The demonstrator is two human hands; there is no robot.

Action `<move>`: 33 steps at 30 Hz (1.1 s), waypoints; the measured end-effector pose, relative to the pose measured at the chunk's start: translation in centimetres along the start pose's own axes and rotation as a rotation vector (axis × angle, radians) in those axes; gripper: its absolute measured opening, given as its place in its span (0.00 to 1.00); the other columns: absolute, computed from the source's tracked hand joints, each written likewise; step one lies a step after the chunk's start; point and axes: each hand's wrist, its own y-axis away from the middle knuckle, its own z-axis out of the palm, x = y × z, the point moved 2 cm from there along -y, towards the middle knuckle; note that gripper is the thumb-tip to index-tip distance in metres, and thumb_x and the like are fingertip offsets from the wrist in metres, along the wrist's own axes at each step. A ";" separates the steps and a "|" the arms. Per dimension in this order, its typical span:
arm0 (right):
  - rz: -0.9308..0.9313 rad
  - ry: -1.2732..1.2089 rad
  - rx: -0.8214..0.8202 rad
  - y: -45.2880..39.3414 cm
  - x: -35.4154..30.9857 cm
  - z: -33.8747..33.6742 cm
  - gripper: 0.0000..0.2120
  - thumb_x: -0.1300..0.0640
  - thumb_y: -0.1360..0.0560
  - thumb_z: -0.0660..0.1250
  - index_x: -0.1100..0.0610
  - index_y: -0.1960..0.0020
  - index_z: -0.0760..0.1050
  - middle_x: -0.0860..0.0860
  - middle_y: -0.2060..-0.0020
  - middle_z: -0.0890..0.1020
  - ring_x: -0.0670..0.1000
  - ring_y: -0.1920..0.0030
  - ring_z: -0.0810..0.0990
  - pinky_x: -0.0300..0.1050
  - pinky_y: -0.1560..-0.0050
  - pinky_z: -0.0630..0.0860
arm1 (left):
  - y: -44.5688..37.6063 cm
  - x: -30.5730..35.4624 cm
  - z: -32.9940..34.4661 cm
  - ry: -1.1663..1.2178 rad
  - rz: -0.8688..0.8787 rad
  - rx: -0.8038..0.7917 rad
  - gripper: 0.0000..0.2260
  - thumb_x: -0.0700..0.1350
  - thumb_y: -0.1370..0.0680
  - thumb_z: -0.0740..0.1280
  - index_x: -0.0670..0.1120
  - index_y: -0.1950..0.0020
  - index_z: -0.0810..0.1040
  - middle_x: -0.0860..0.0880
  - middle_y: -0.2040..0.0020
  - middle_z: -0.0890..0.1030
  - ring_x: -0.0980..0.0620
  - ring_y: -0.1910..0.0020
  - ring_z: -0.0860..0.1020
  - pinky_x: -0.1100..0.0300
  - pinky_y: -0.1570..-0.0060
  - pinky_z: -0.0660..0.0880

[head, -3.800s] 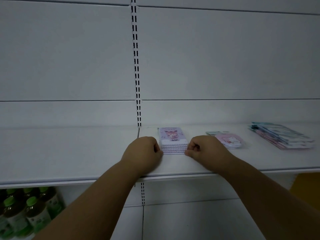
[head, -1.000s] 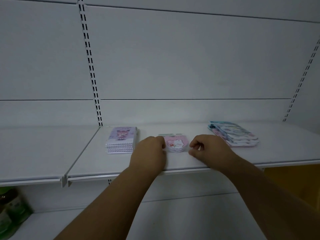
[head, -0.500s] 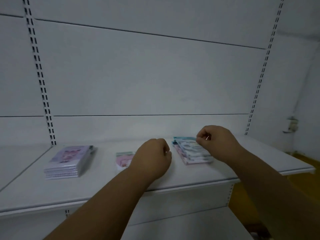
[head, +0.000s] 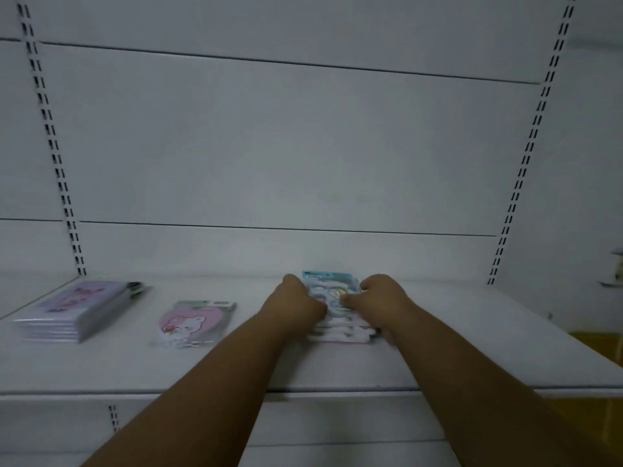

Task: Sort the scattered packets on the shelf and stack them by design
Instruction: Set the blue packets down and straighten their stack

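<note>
Three piles of packets lie on the white shelf (head: pixel 438 358). A purple stack (head: pixel 74 311) sits at the left. A pink heart-shaped packet with a white bear (head: pixel 192 323) lies in the middle. A blue-and-pink stack (head: pixel 337 291) lies right of centre. My left hand (head: pixel 293 305) grips that stack's left side with curled fingers. My right hand (head: pixel 381 301) grips its right side, the thumb on the top packet. The stack's near half is partly hidden by both hands.
The shelf's front edge (head: pixel 101 392) runs across the lower view. White back panels with slotted uprights (head: pixel 64 183) (head: pixel 526 163) stand behind. A yellow surface (head: pixel 603 348) shows at the lower right, past the shelf's end.
The view swung right along the shelf. Both hands went from the purple stack, past the pink packet, to the blue-and-pink stack, and now close on its two sides.
</note>
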 end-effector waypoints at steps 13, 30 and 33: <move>-0.049 -0.639 -0.070 3.7 -1.9 2.3 0.09 0.57 0.24 0.64 0.49 0.45 0.70 0.55 0.51 0.83 0.59 0.55 0.86 0.67 0.51 0.81 | 2.8 -1.2 -1.4 0.603 0.156 -0.068 0.16 0.36 0.22 0.67 0.53 0.42 0.69 0.50 0.48 0.81 0.54 0.56 0.84 0.64 0.63 0.81; -0.232 -0.170 -0.350 4.0 0.4 -0.3 0.25 0.61 0.24 0.68 0.43 0.34 0.63 0.47 0.39 0.80 0.49 0.43 0.82 0.54 0.42 0.80 | 2.0 -2.8 -2.5 0.193 0.360 -0.264 0.19 0.39 0.20 0.64 0.48 0.31 0.61 0.47 0.34 0.76 0.51 0.37 0.77 0.57 0.39 0.76; -0.280 -0.132 -0.338 3.8 0.7 -0.4 0.23 0.59 0.24 0.69 0.44 0.35 0.65 0.48 0.40 0.81 0.48 0.43 0.82 0.53 0.43 0.81 | 2.2 -2.8 -2.8 0.167 0.364 -0.277 0.19 0.41 0.19 0.63 0.49 0.30 0.61 0.48 0.34 0.76 0.52 0.38 0.77 0.59 0.41 0.76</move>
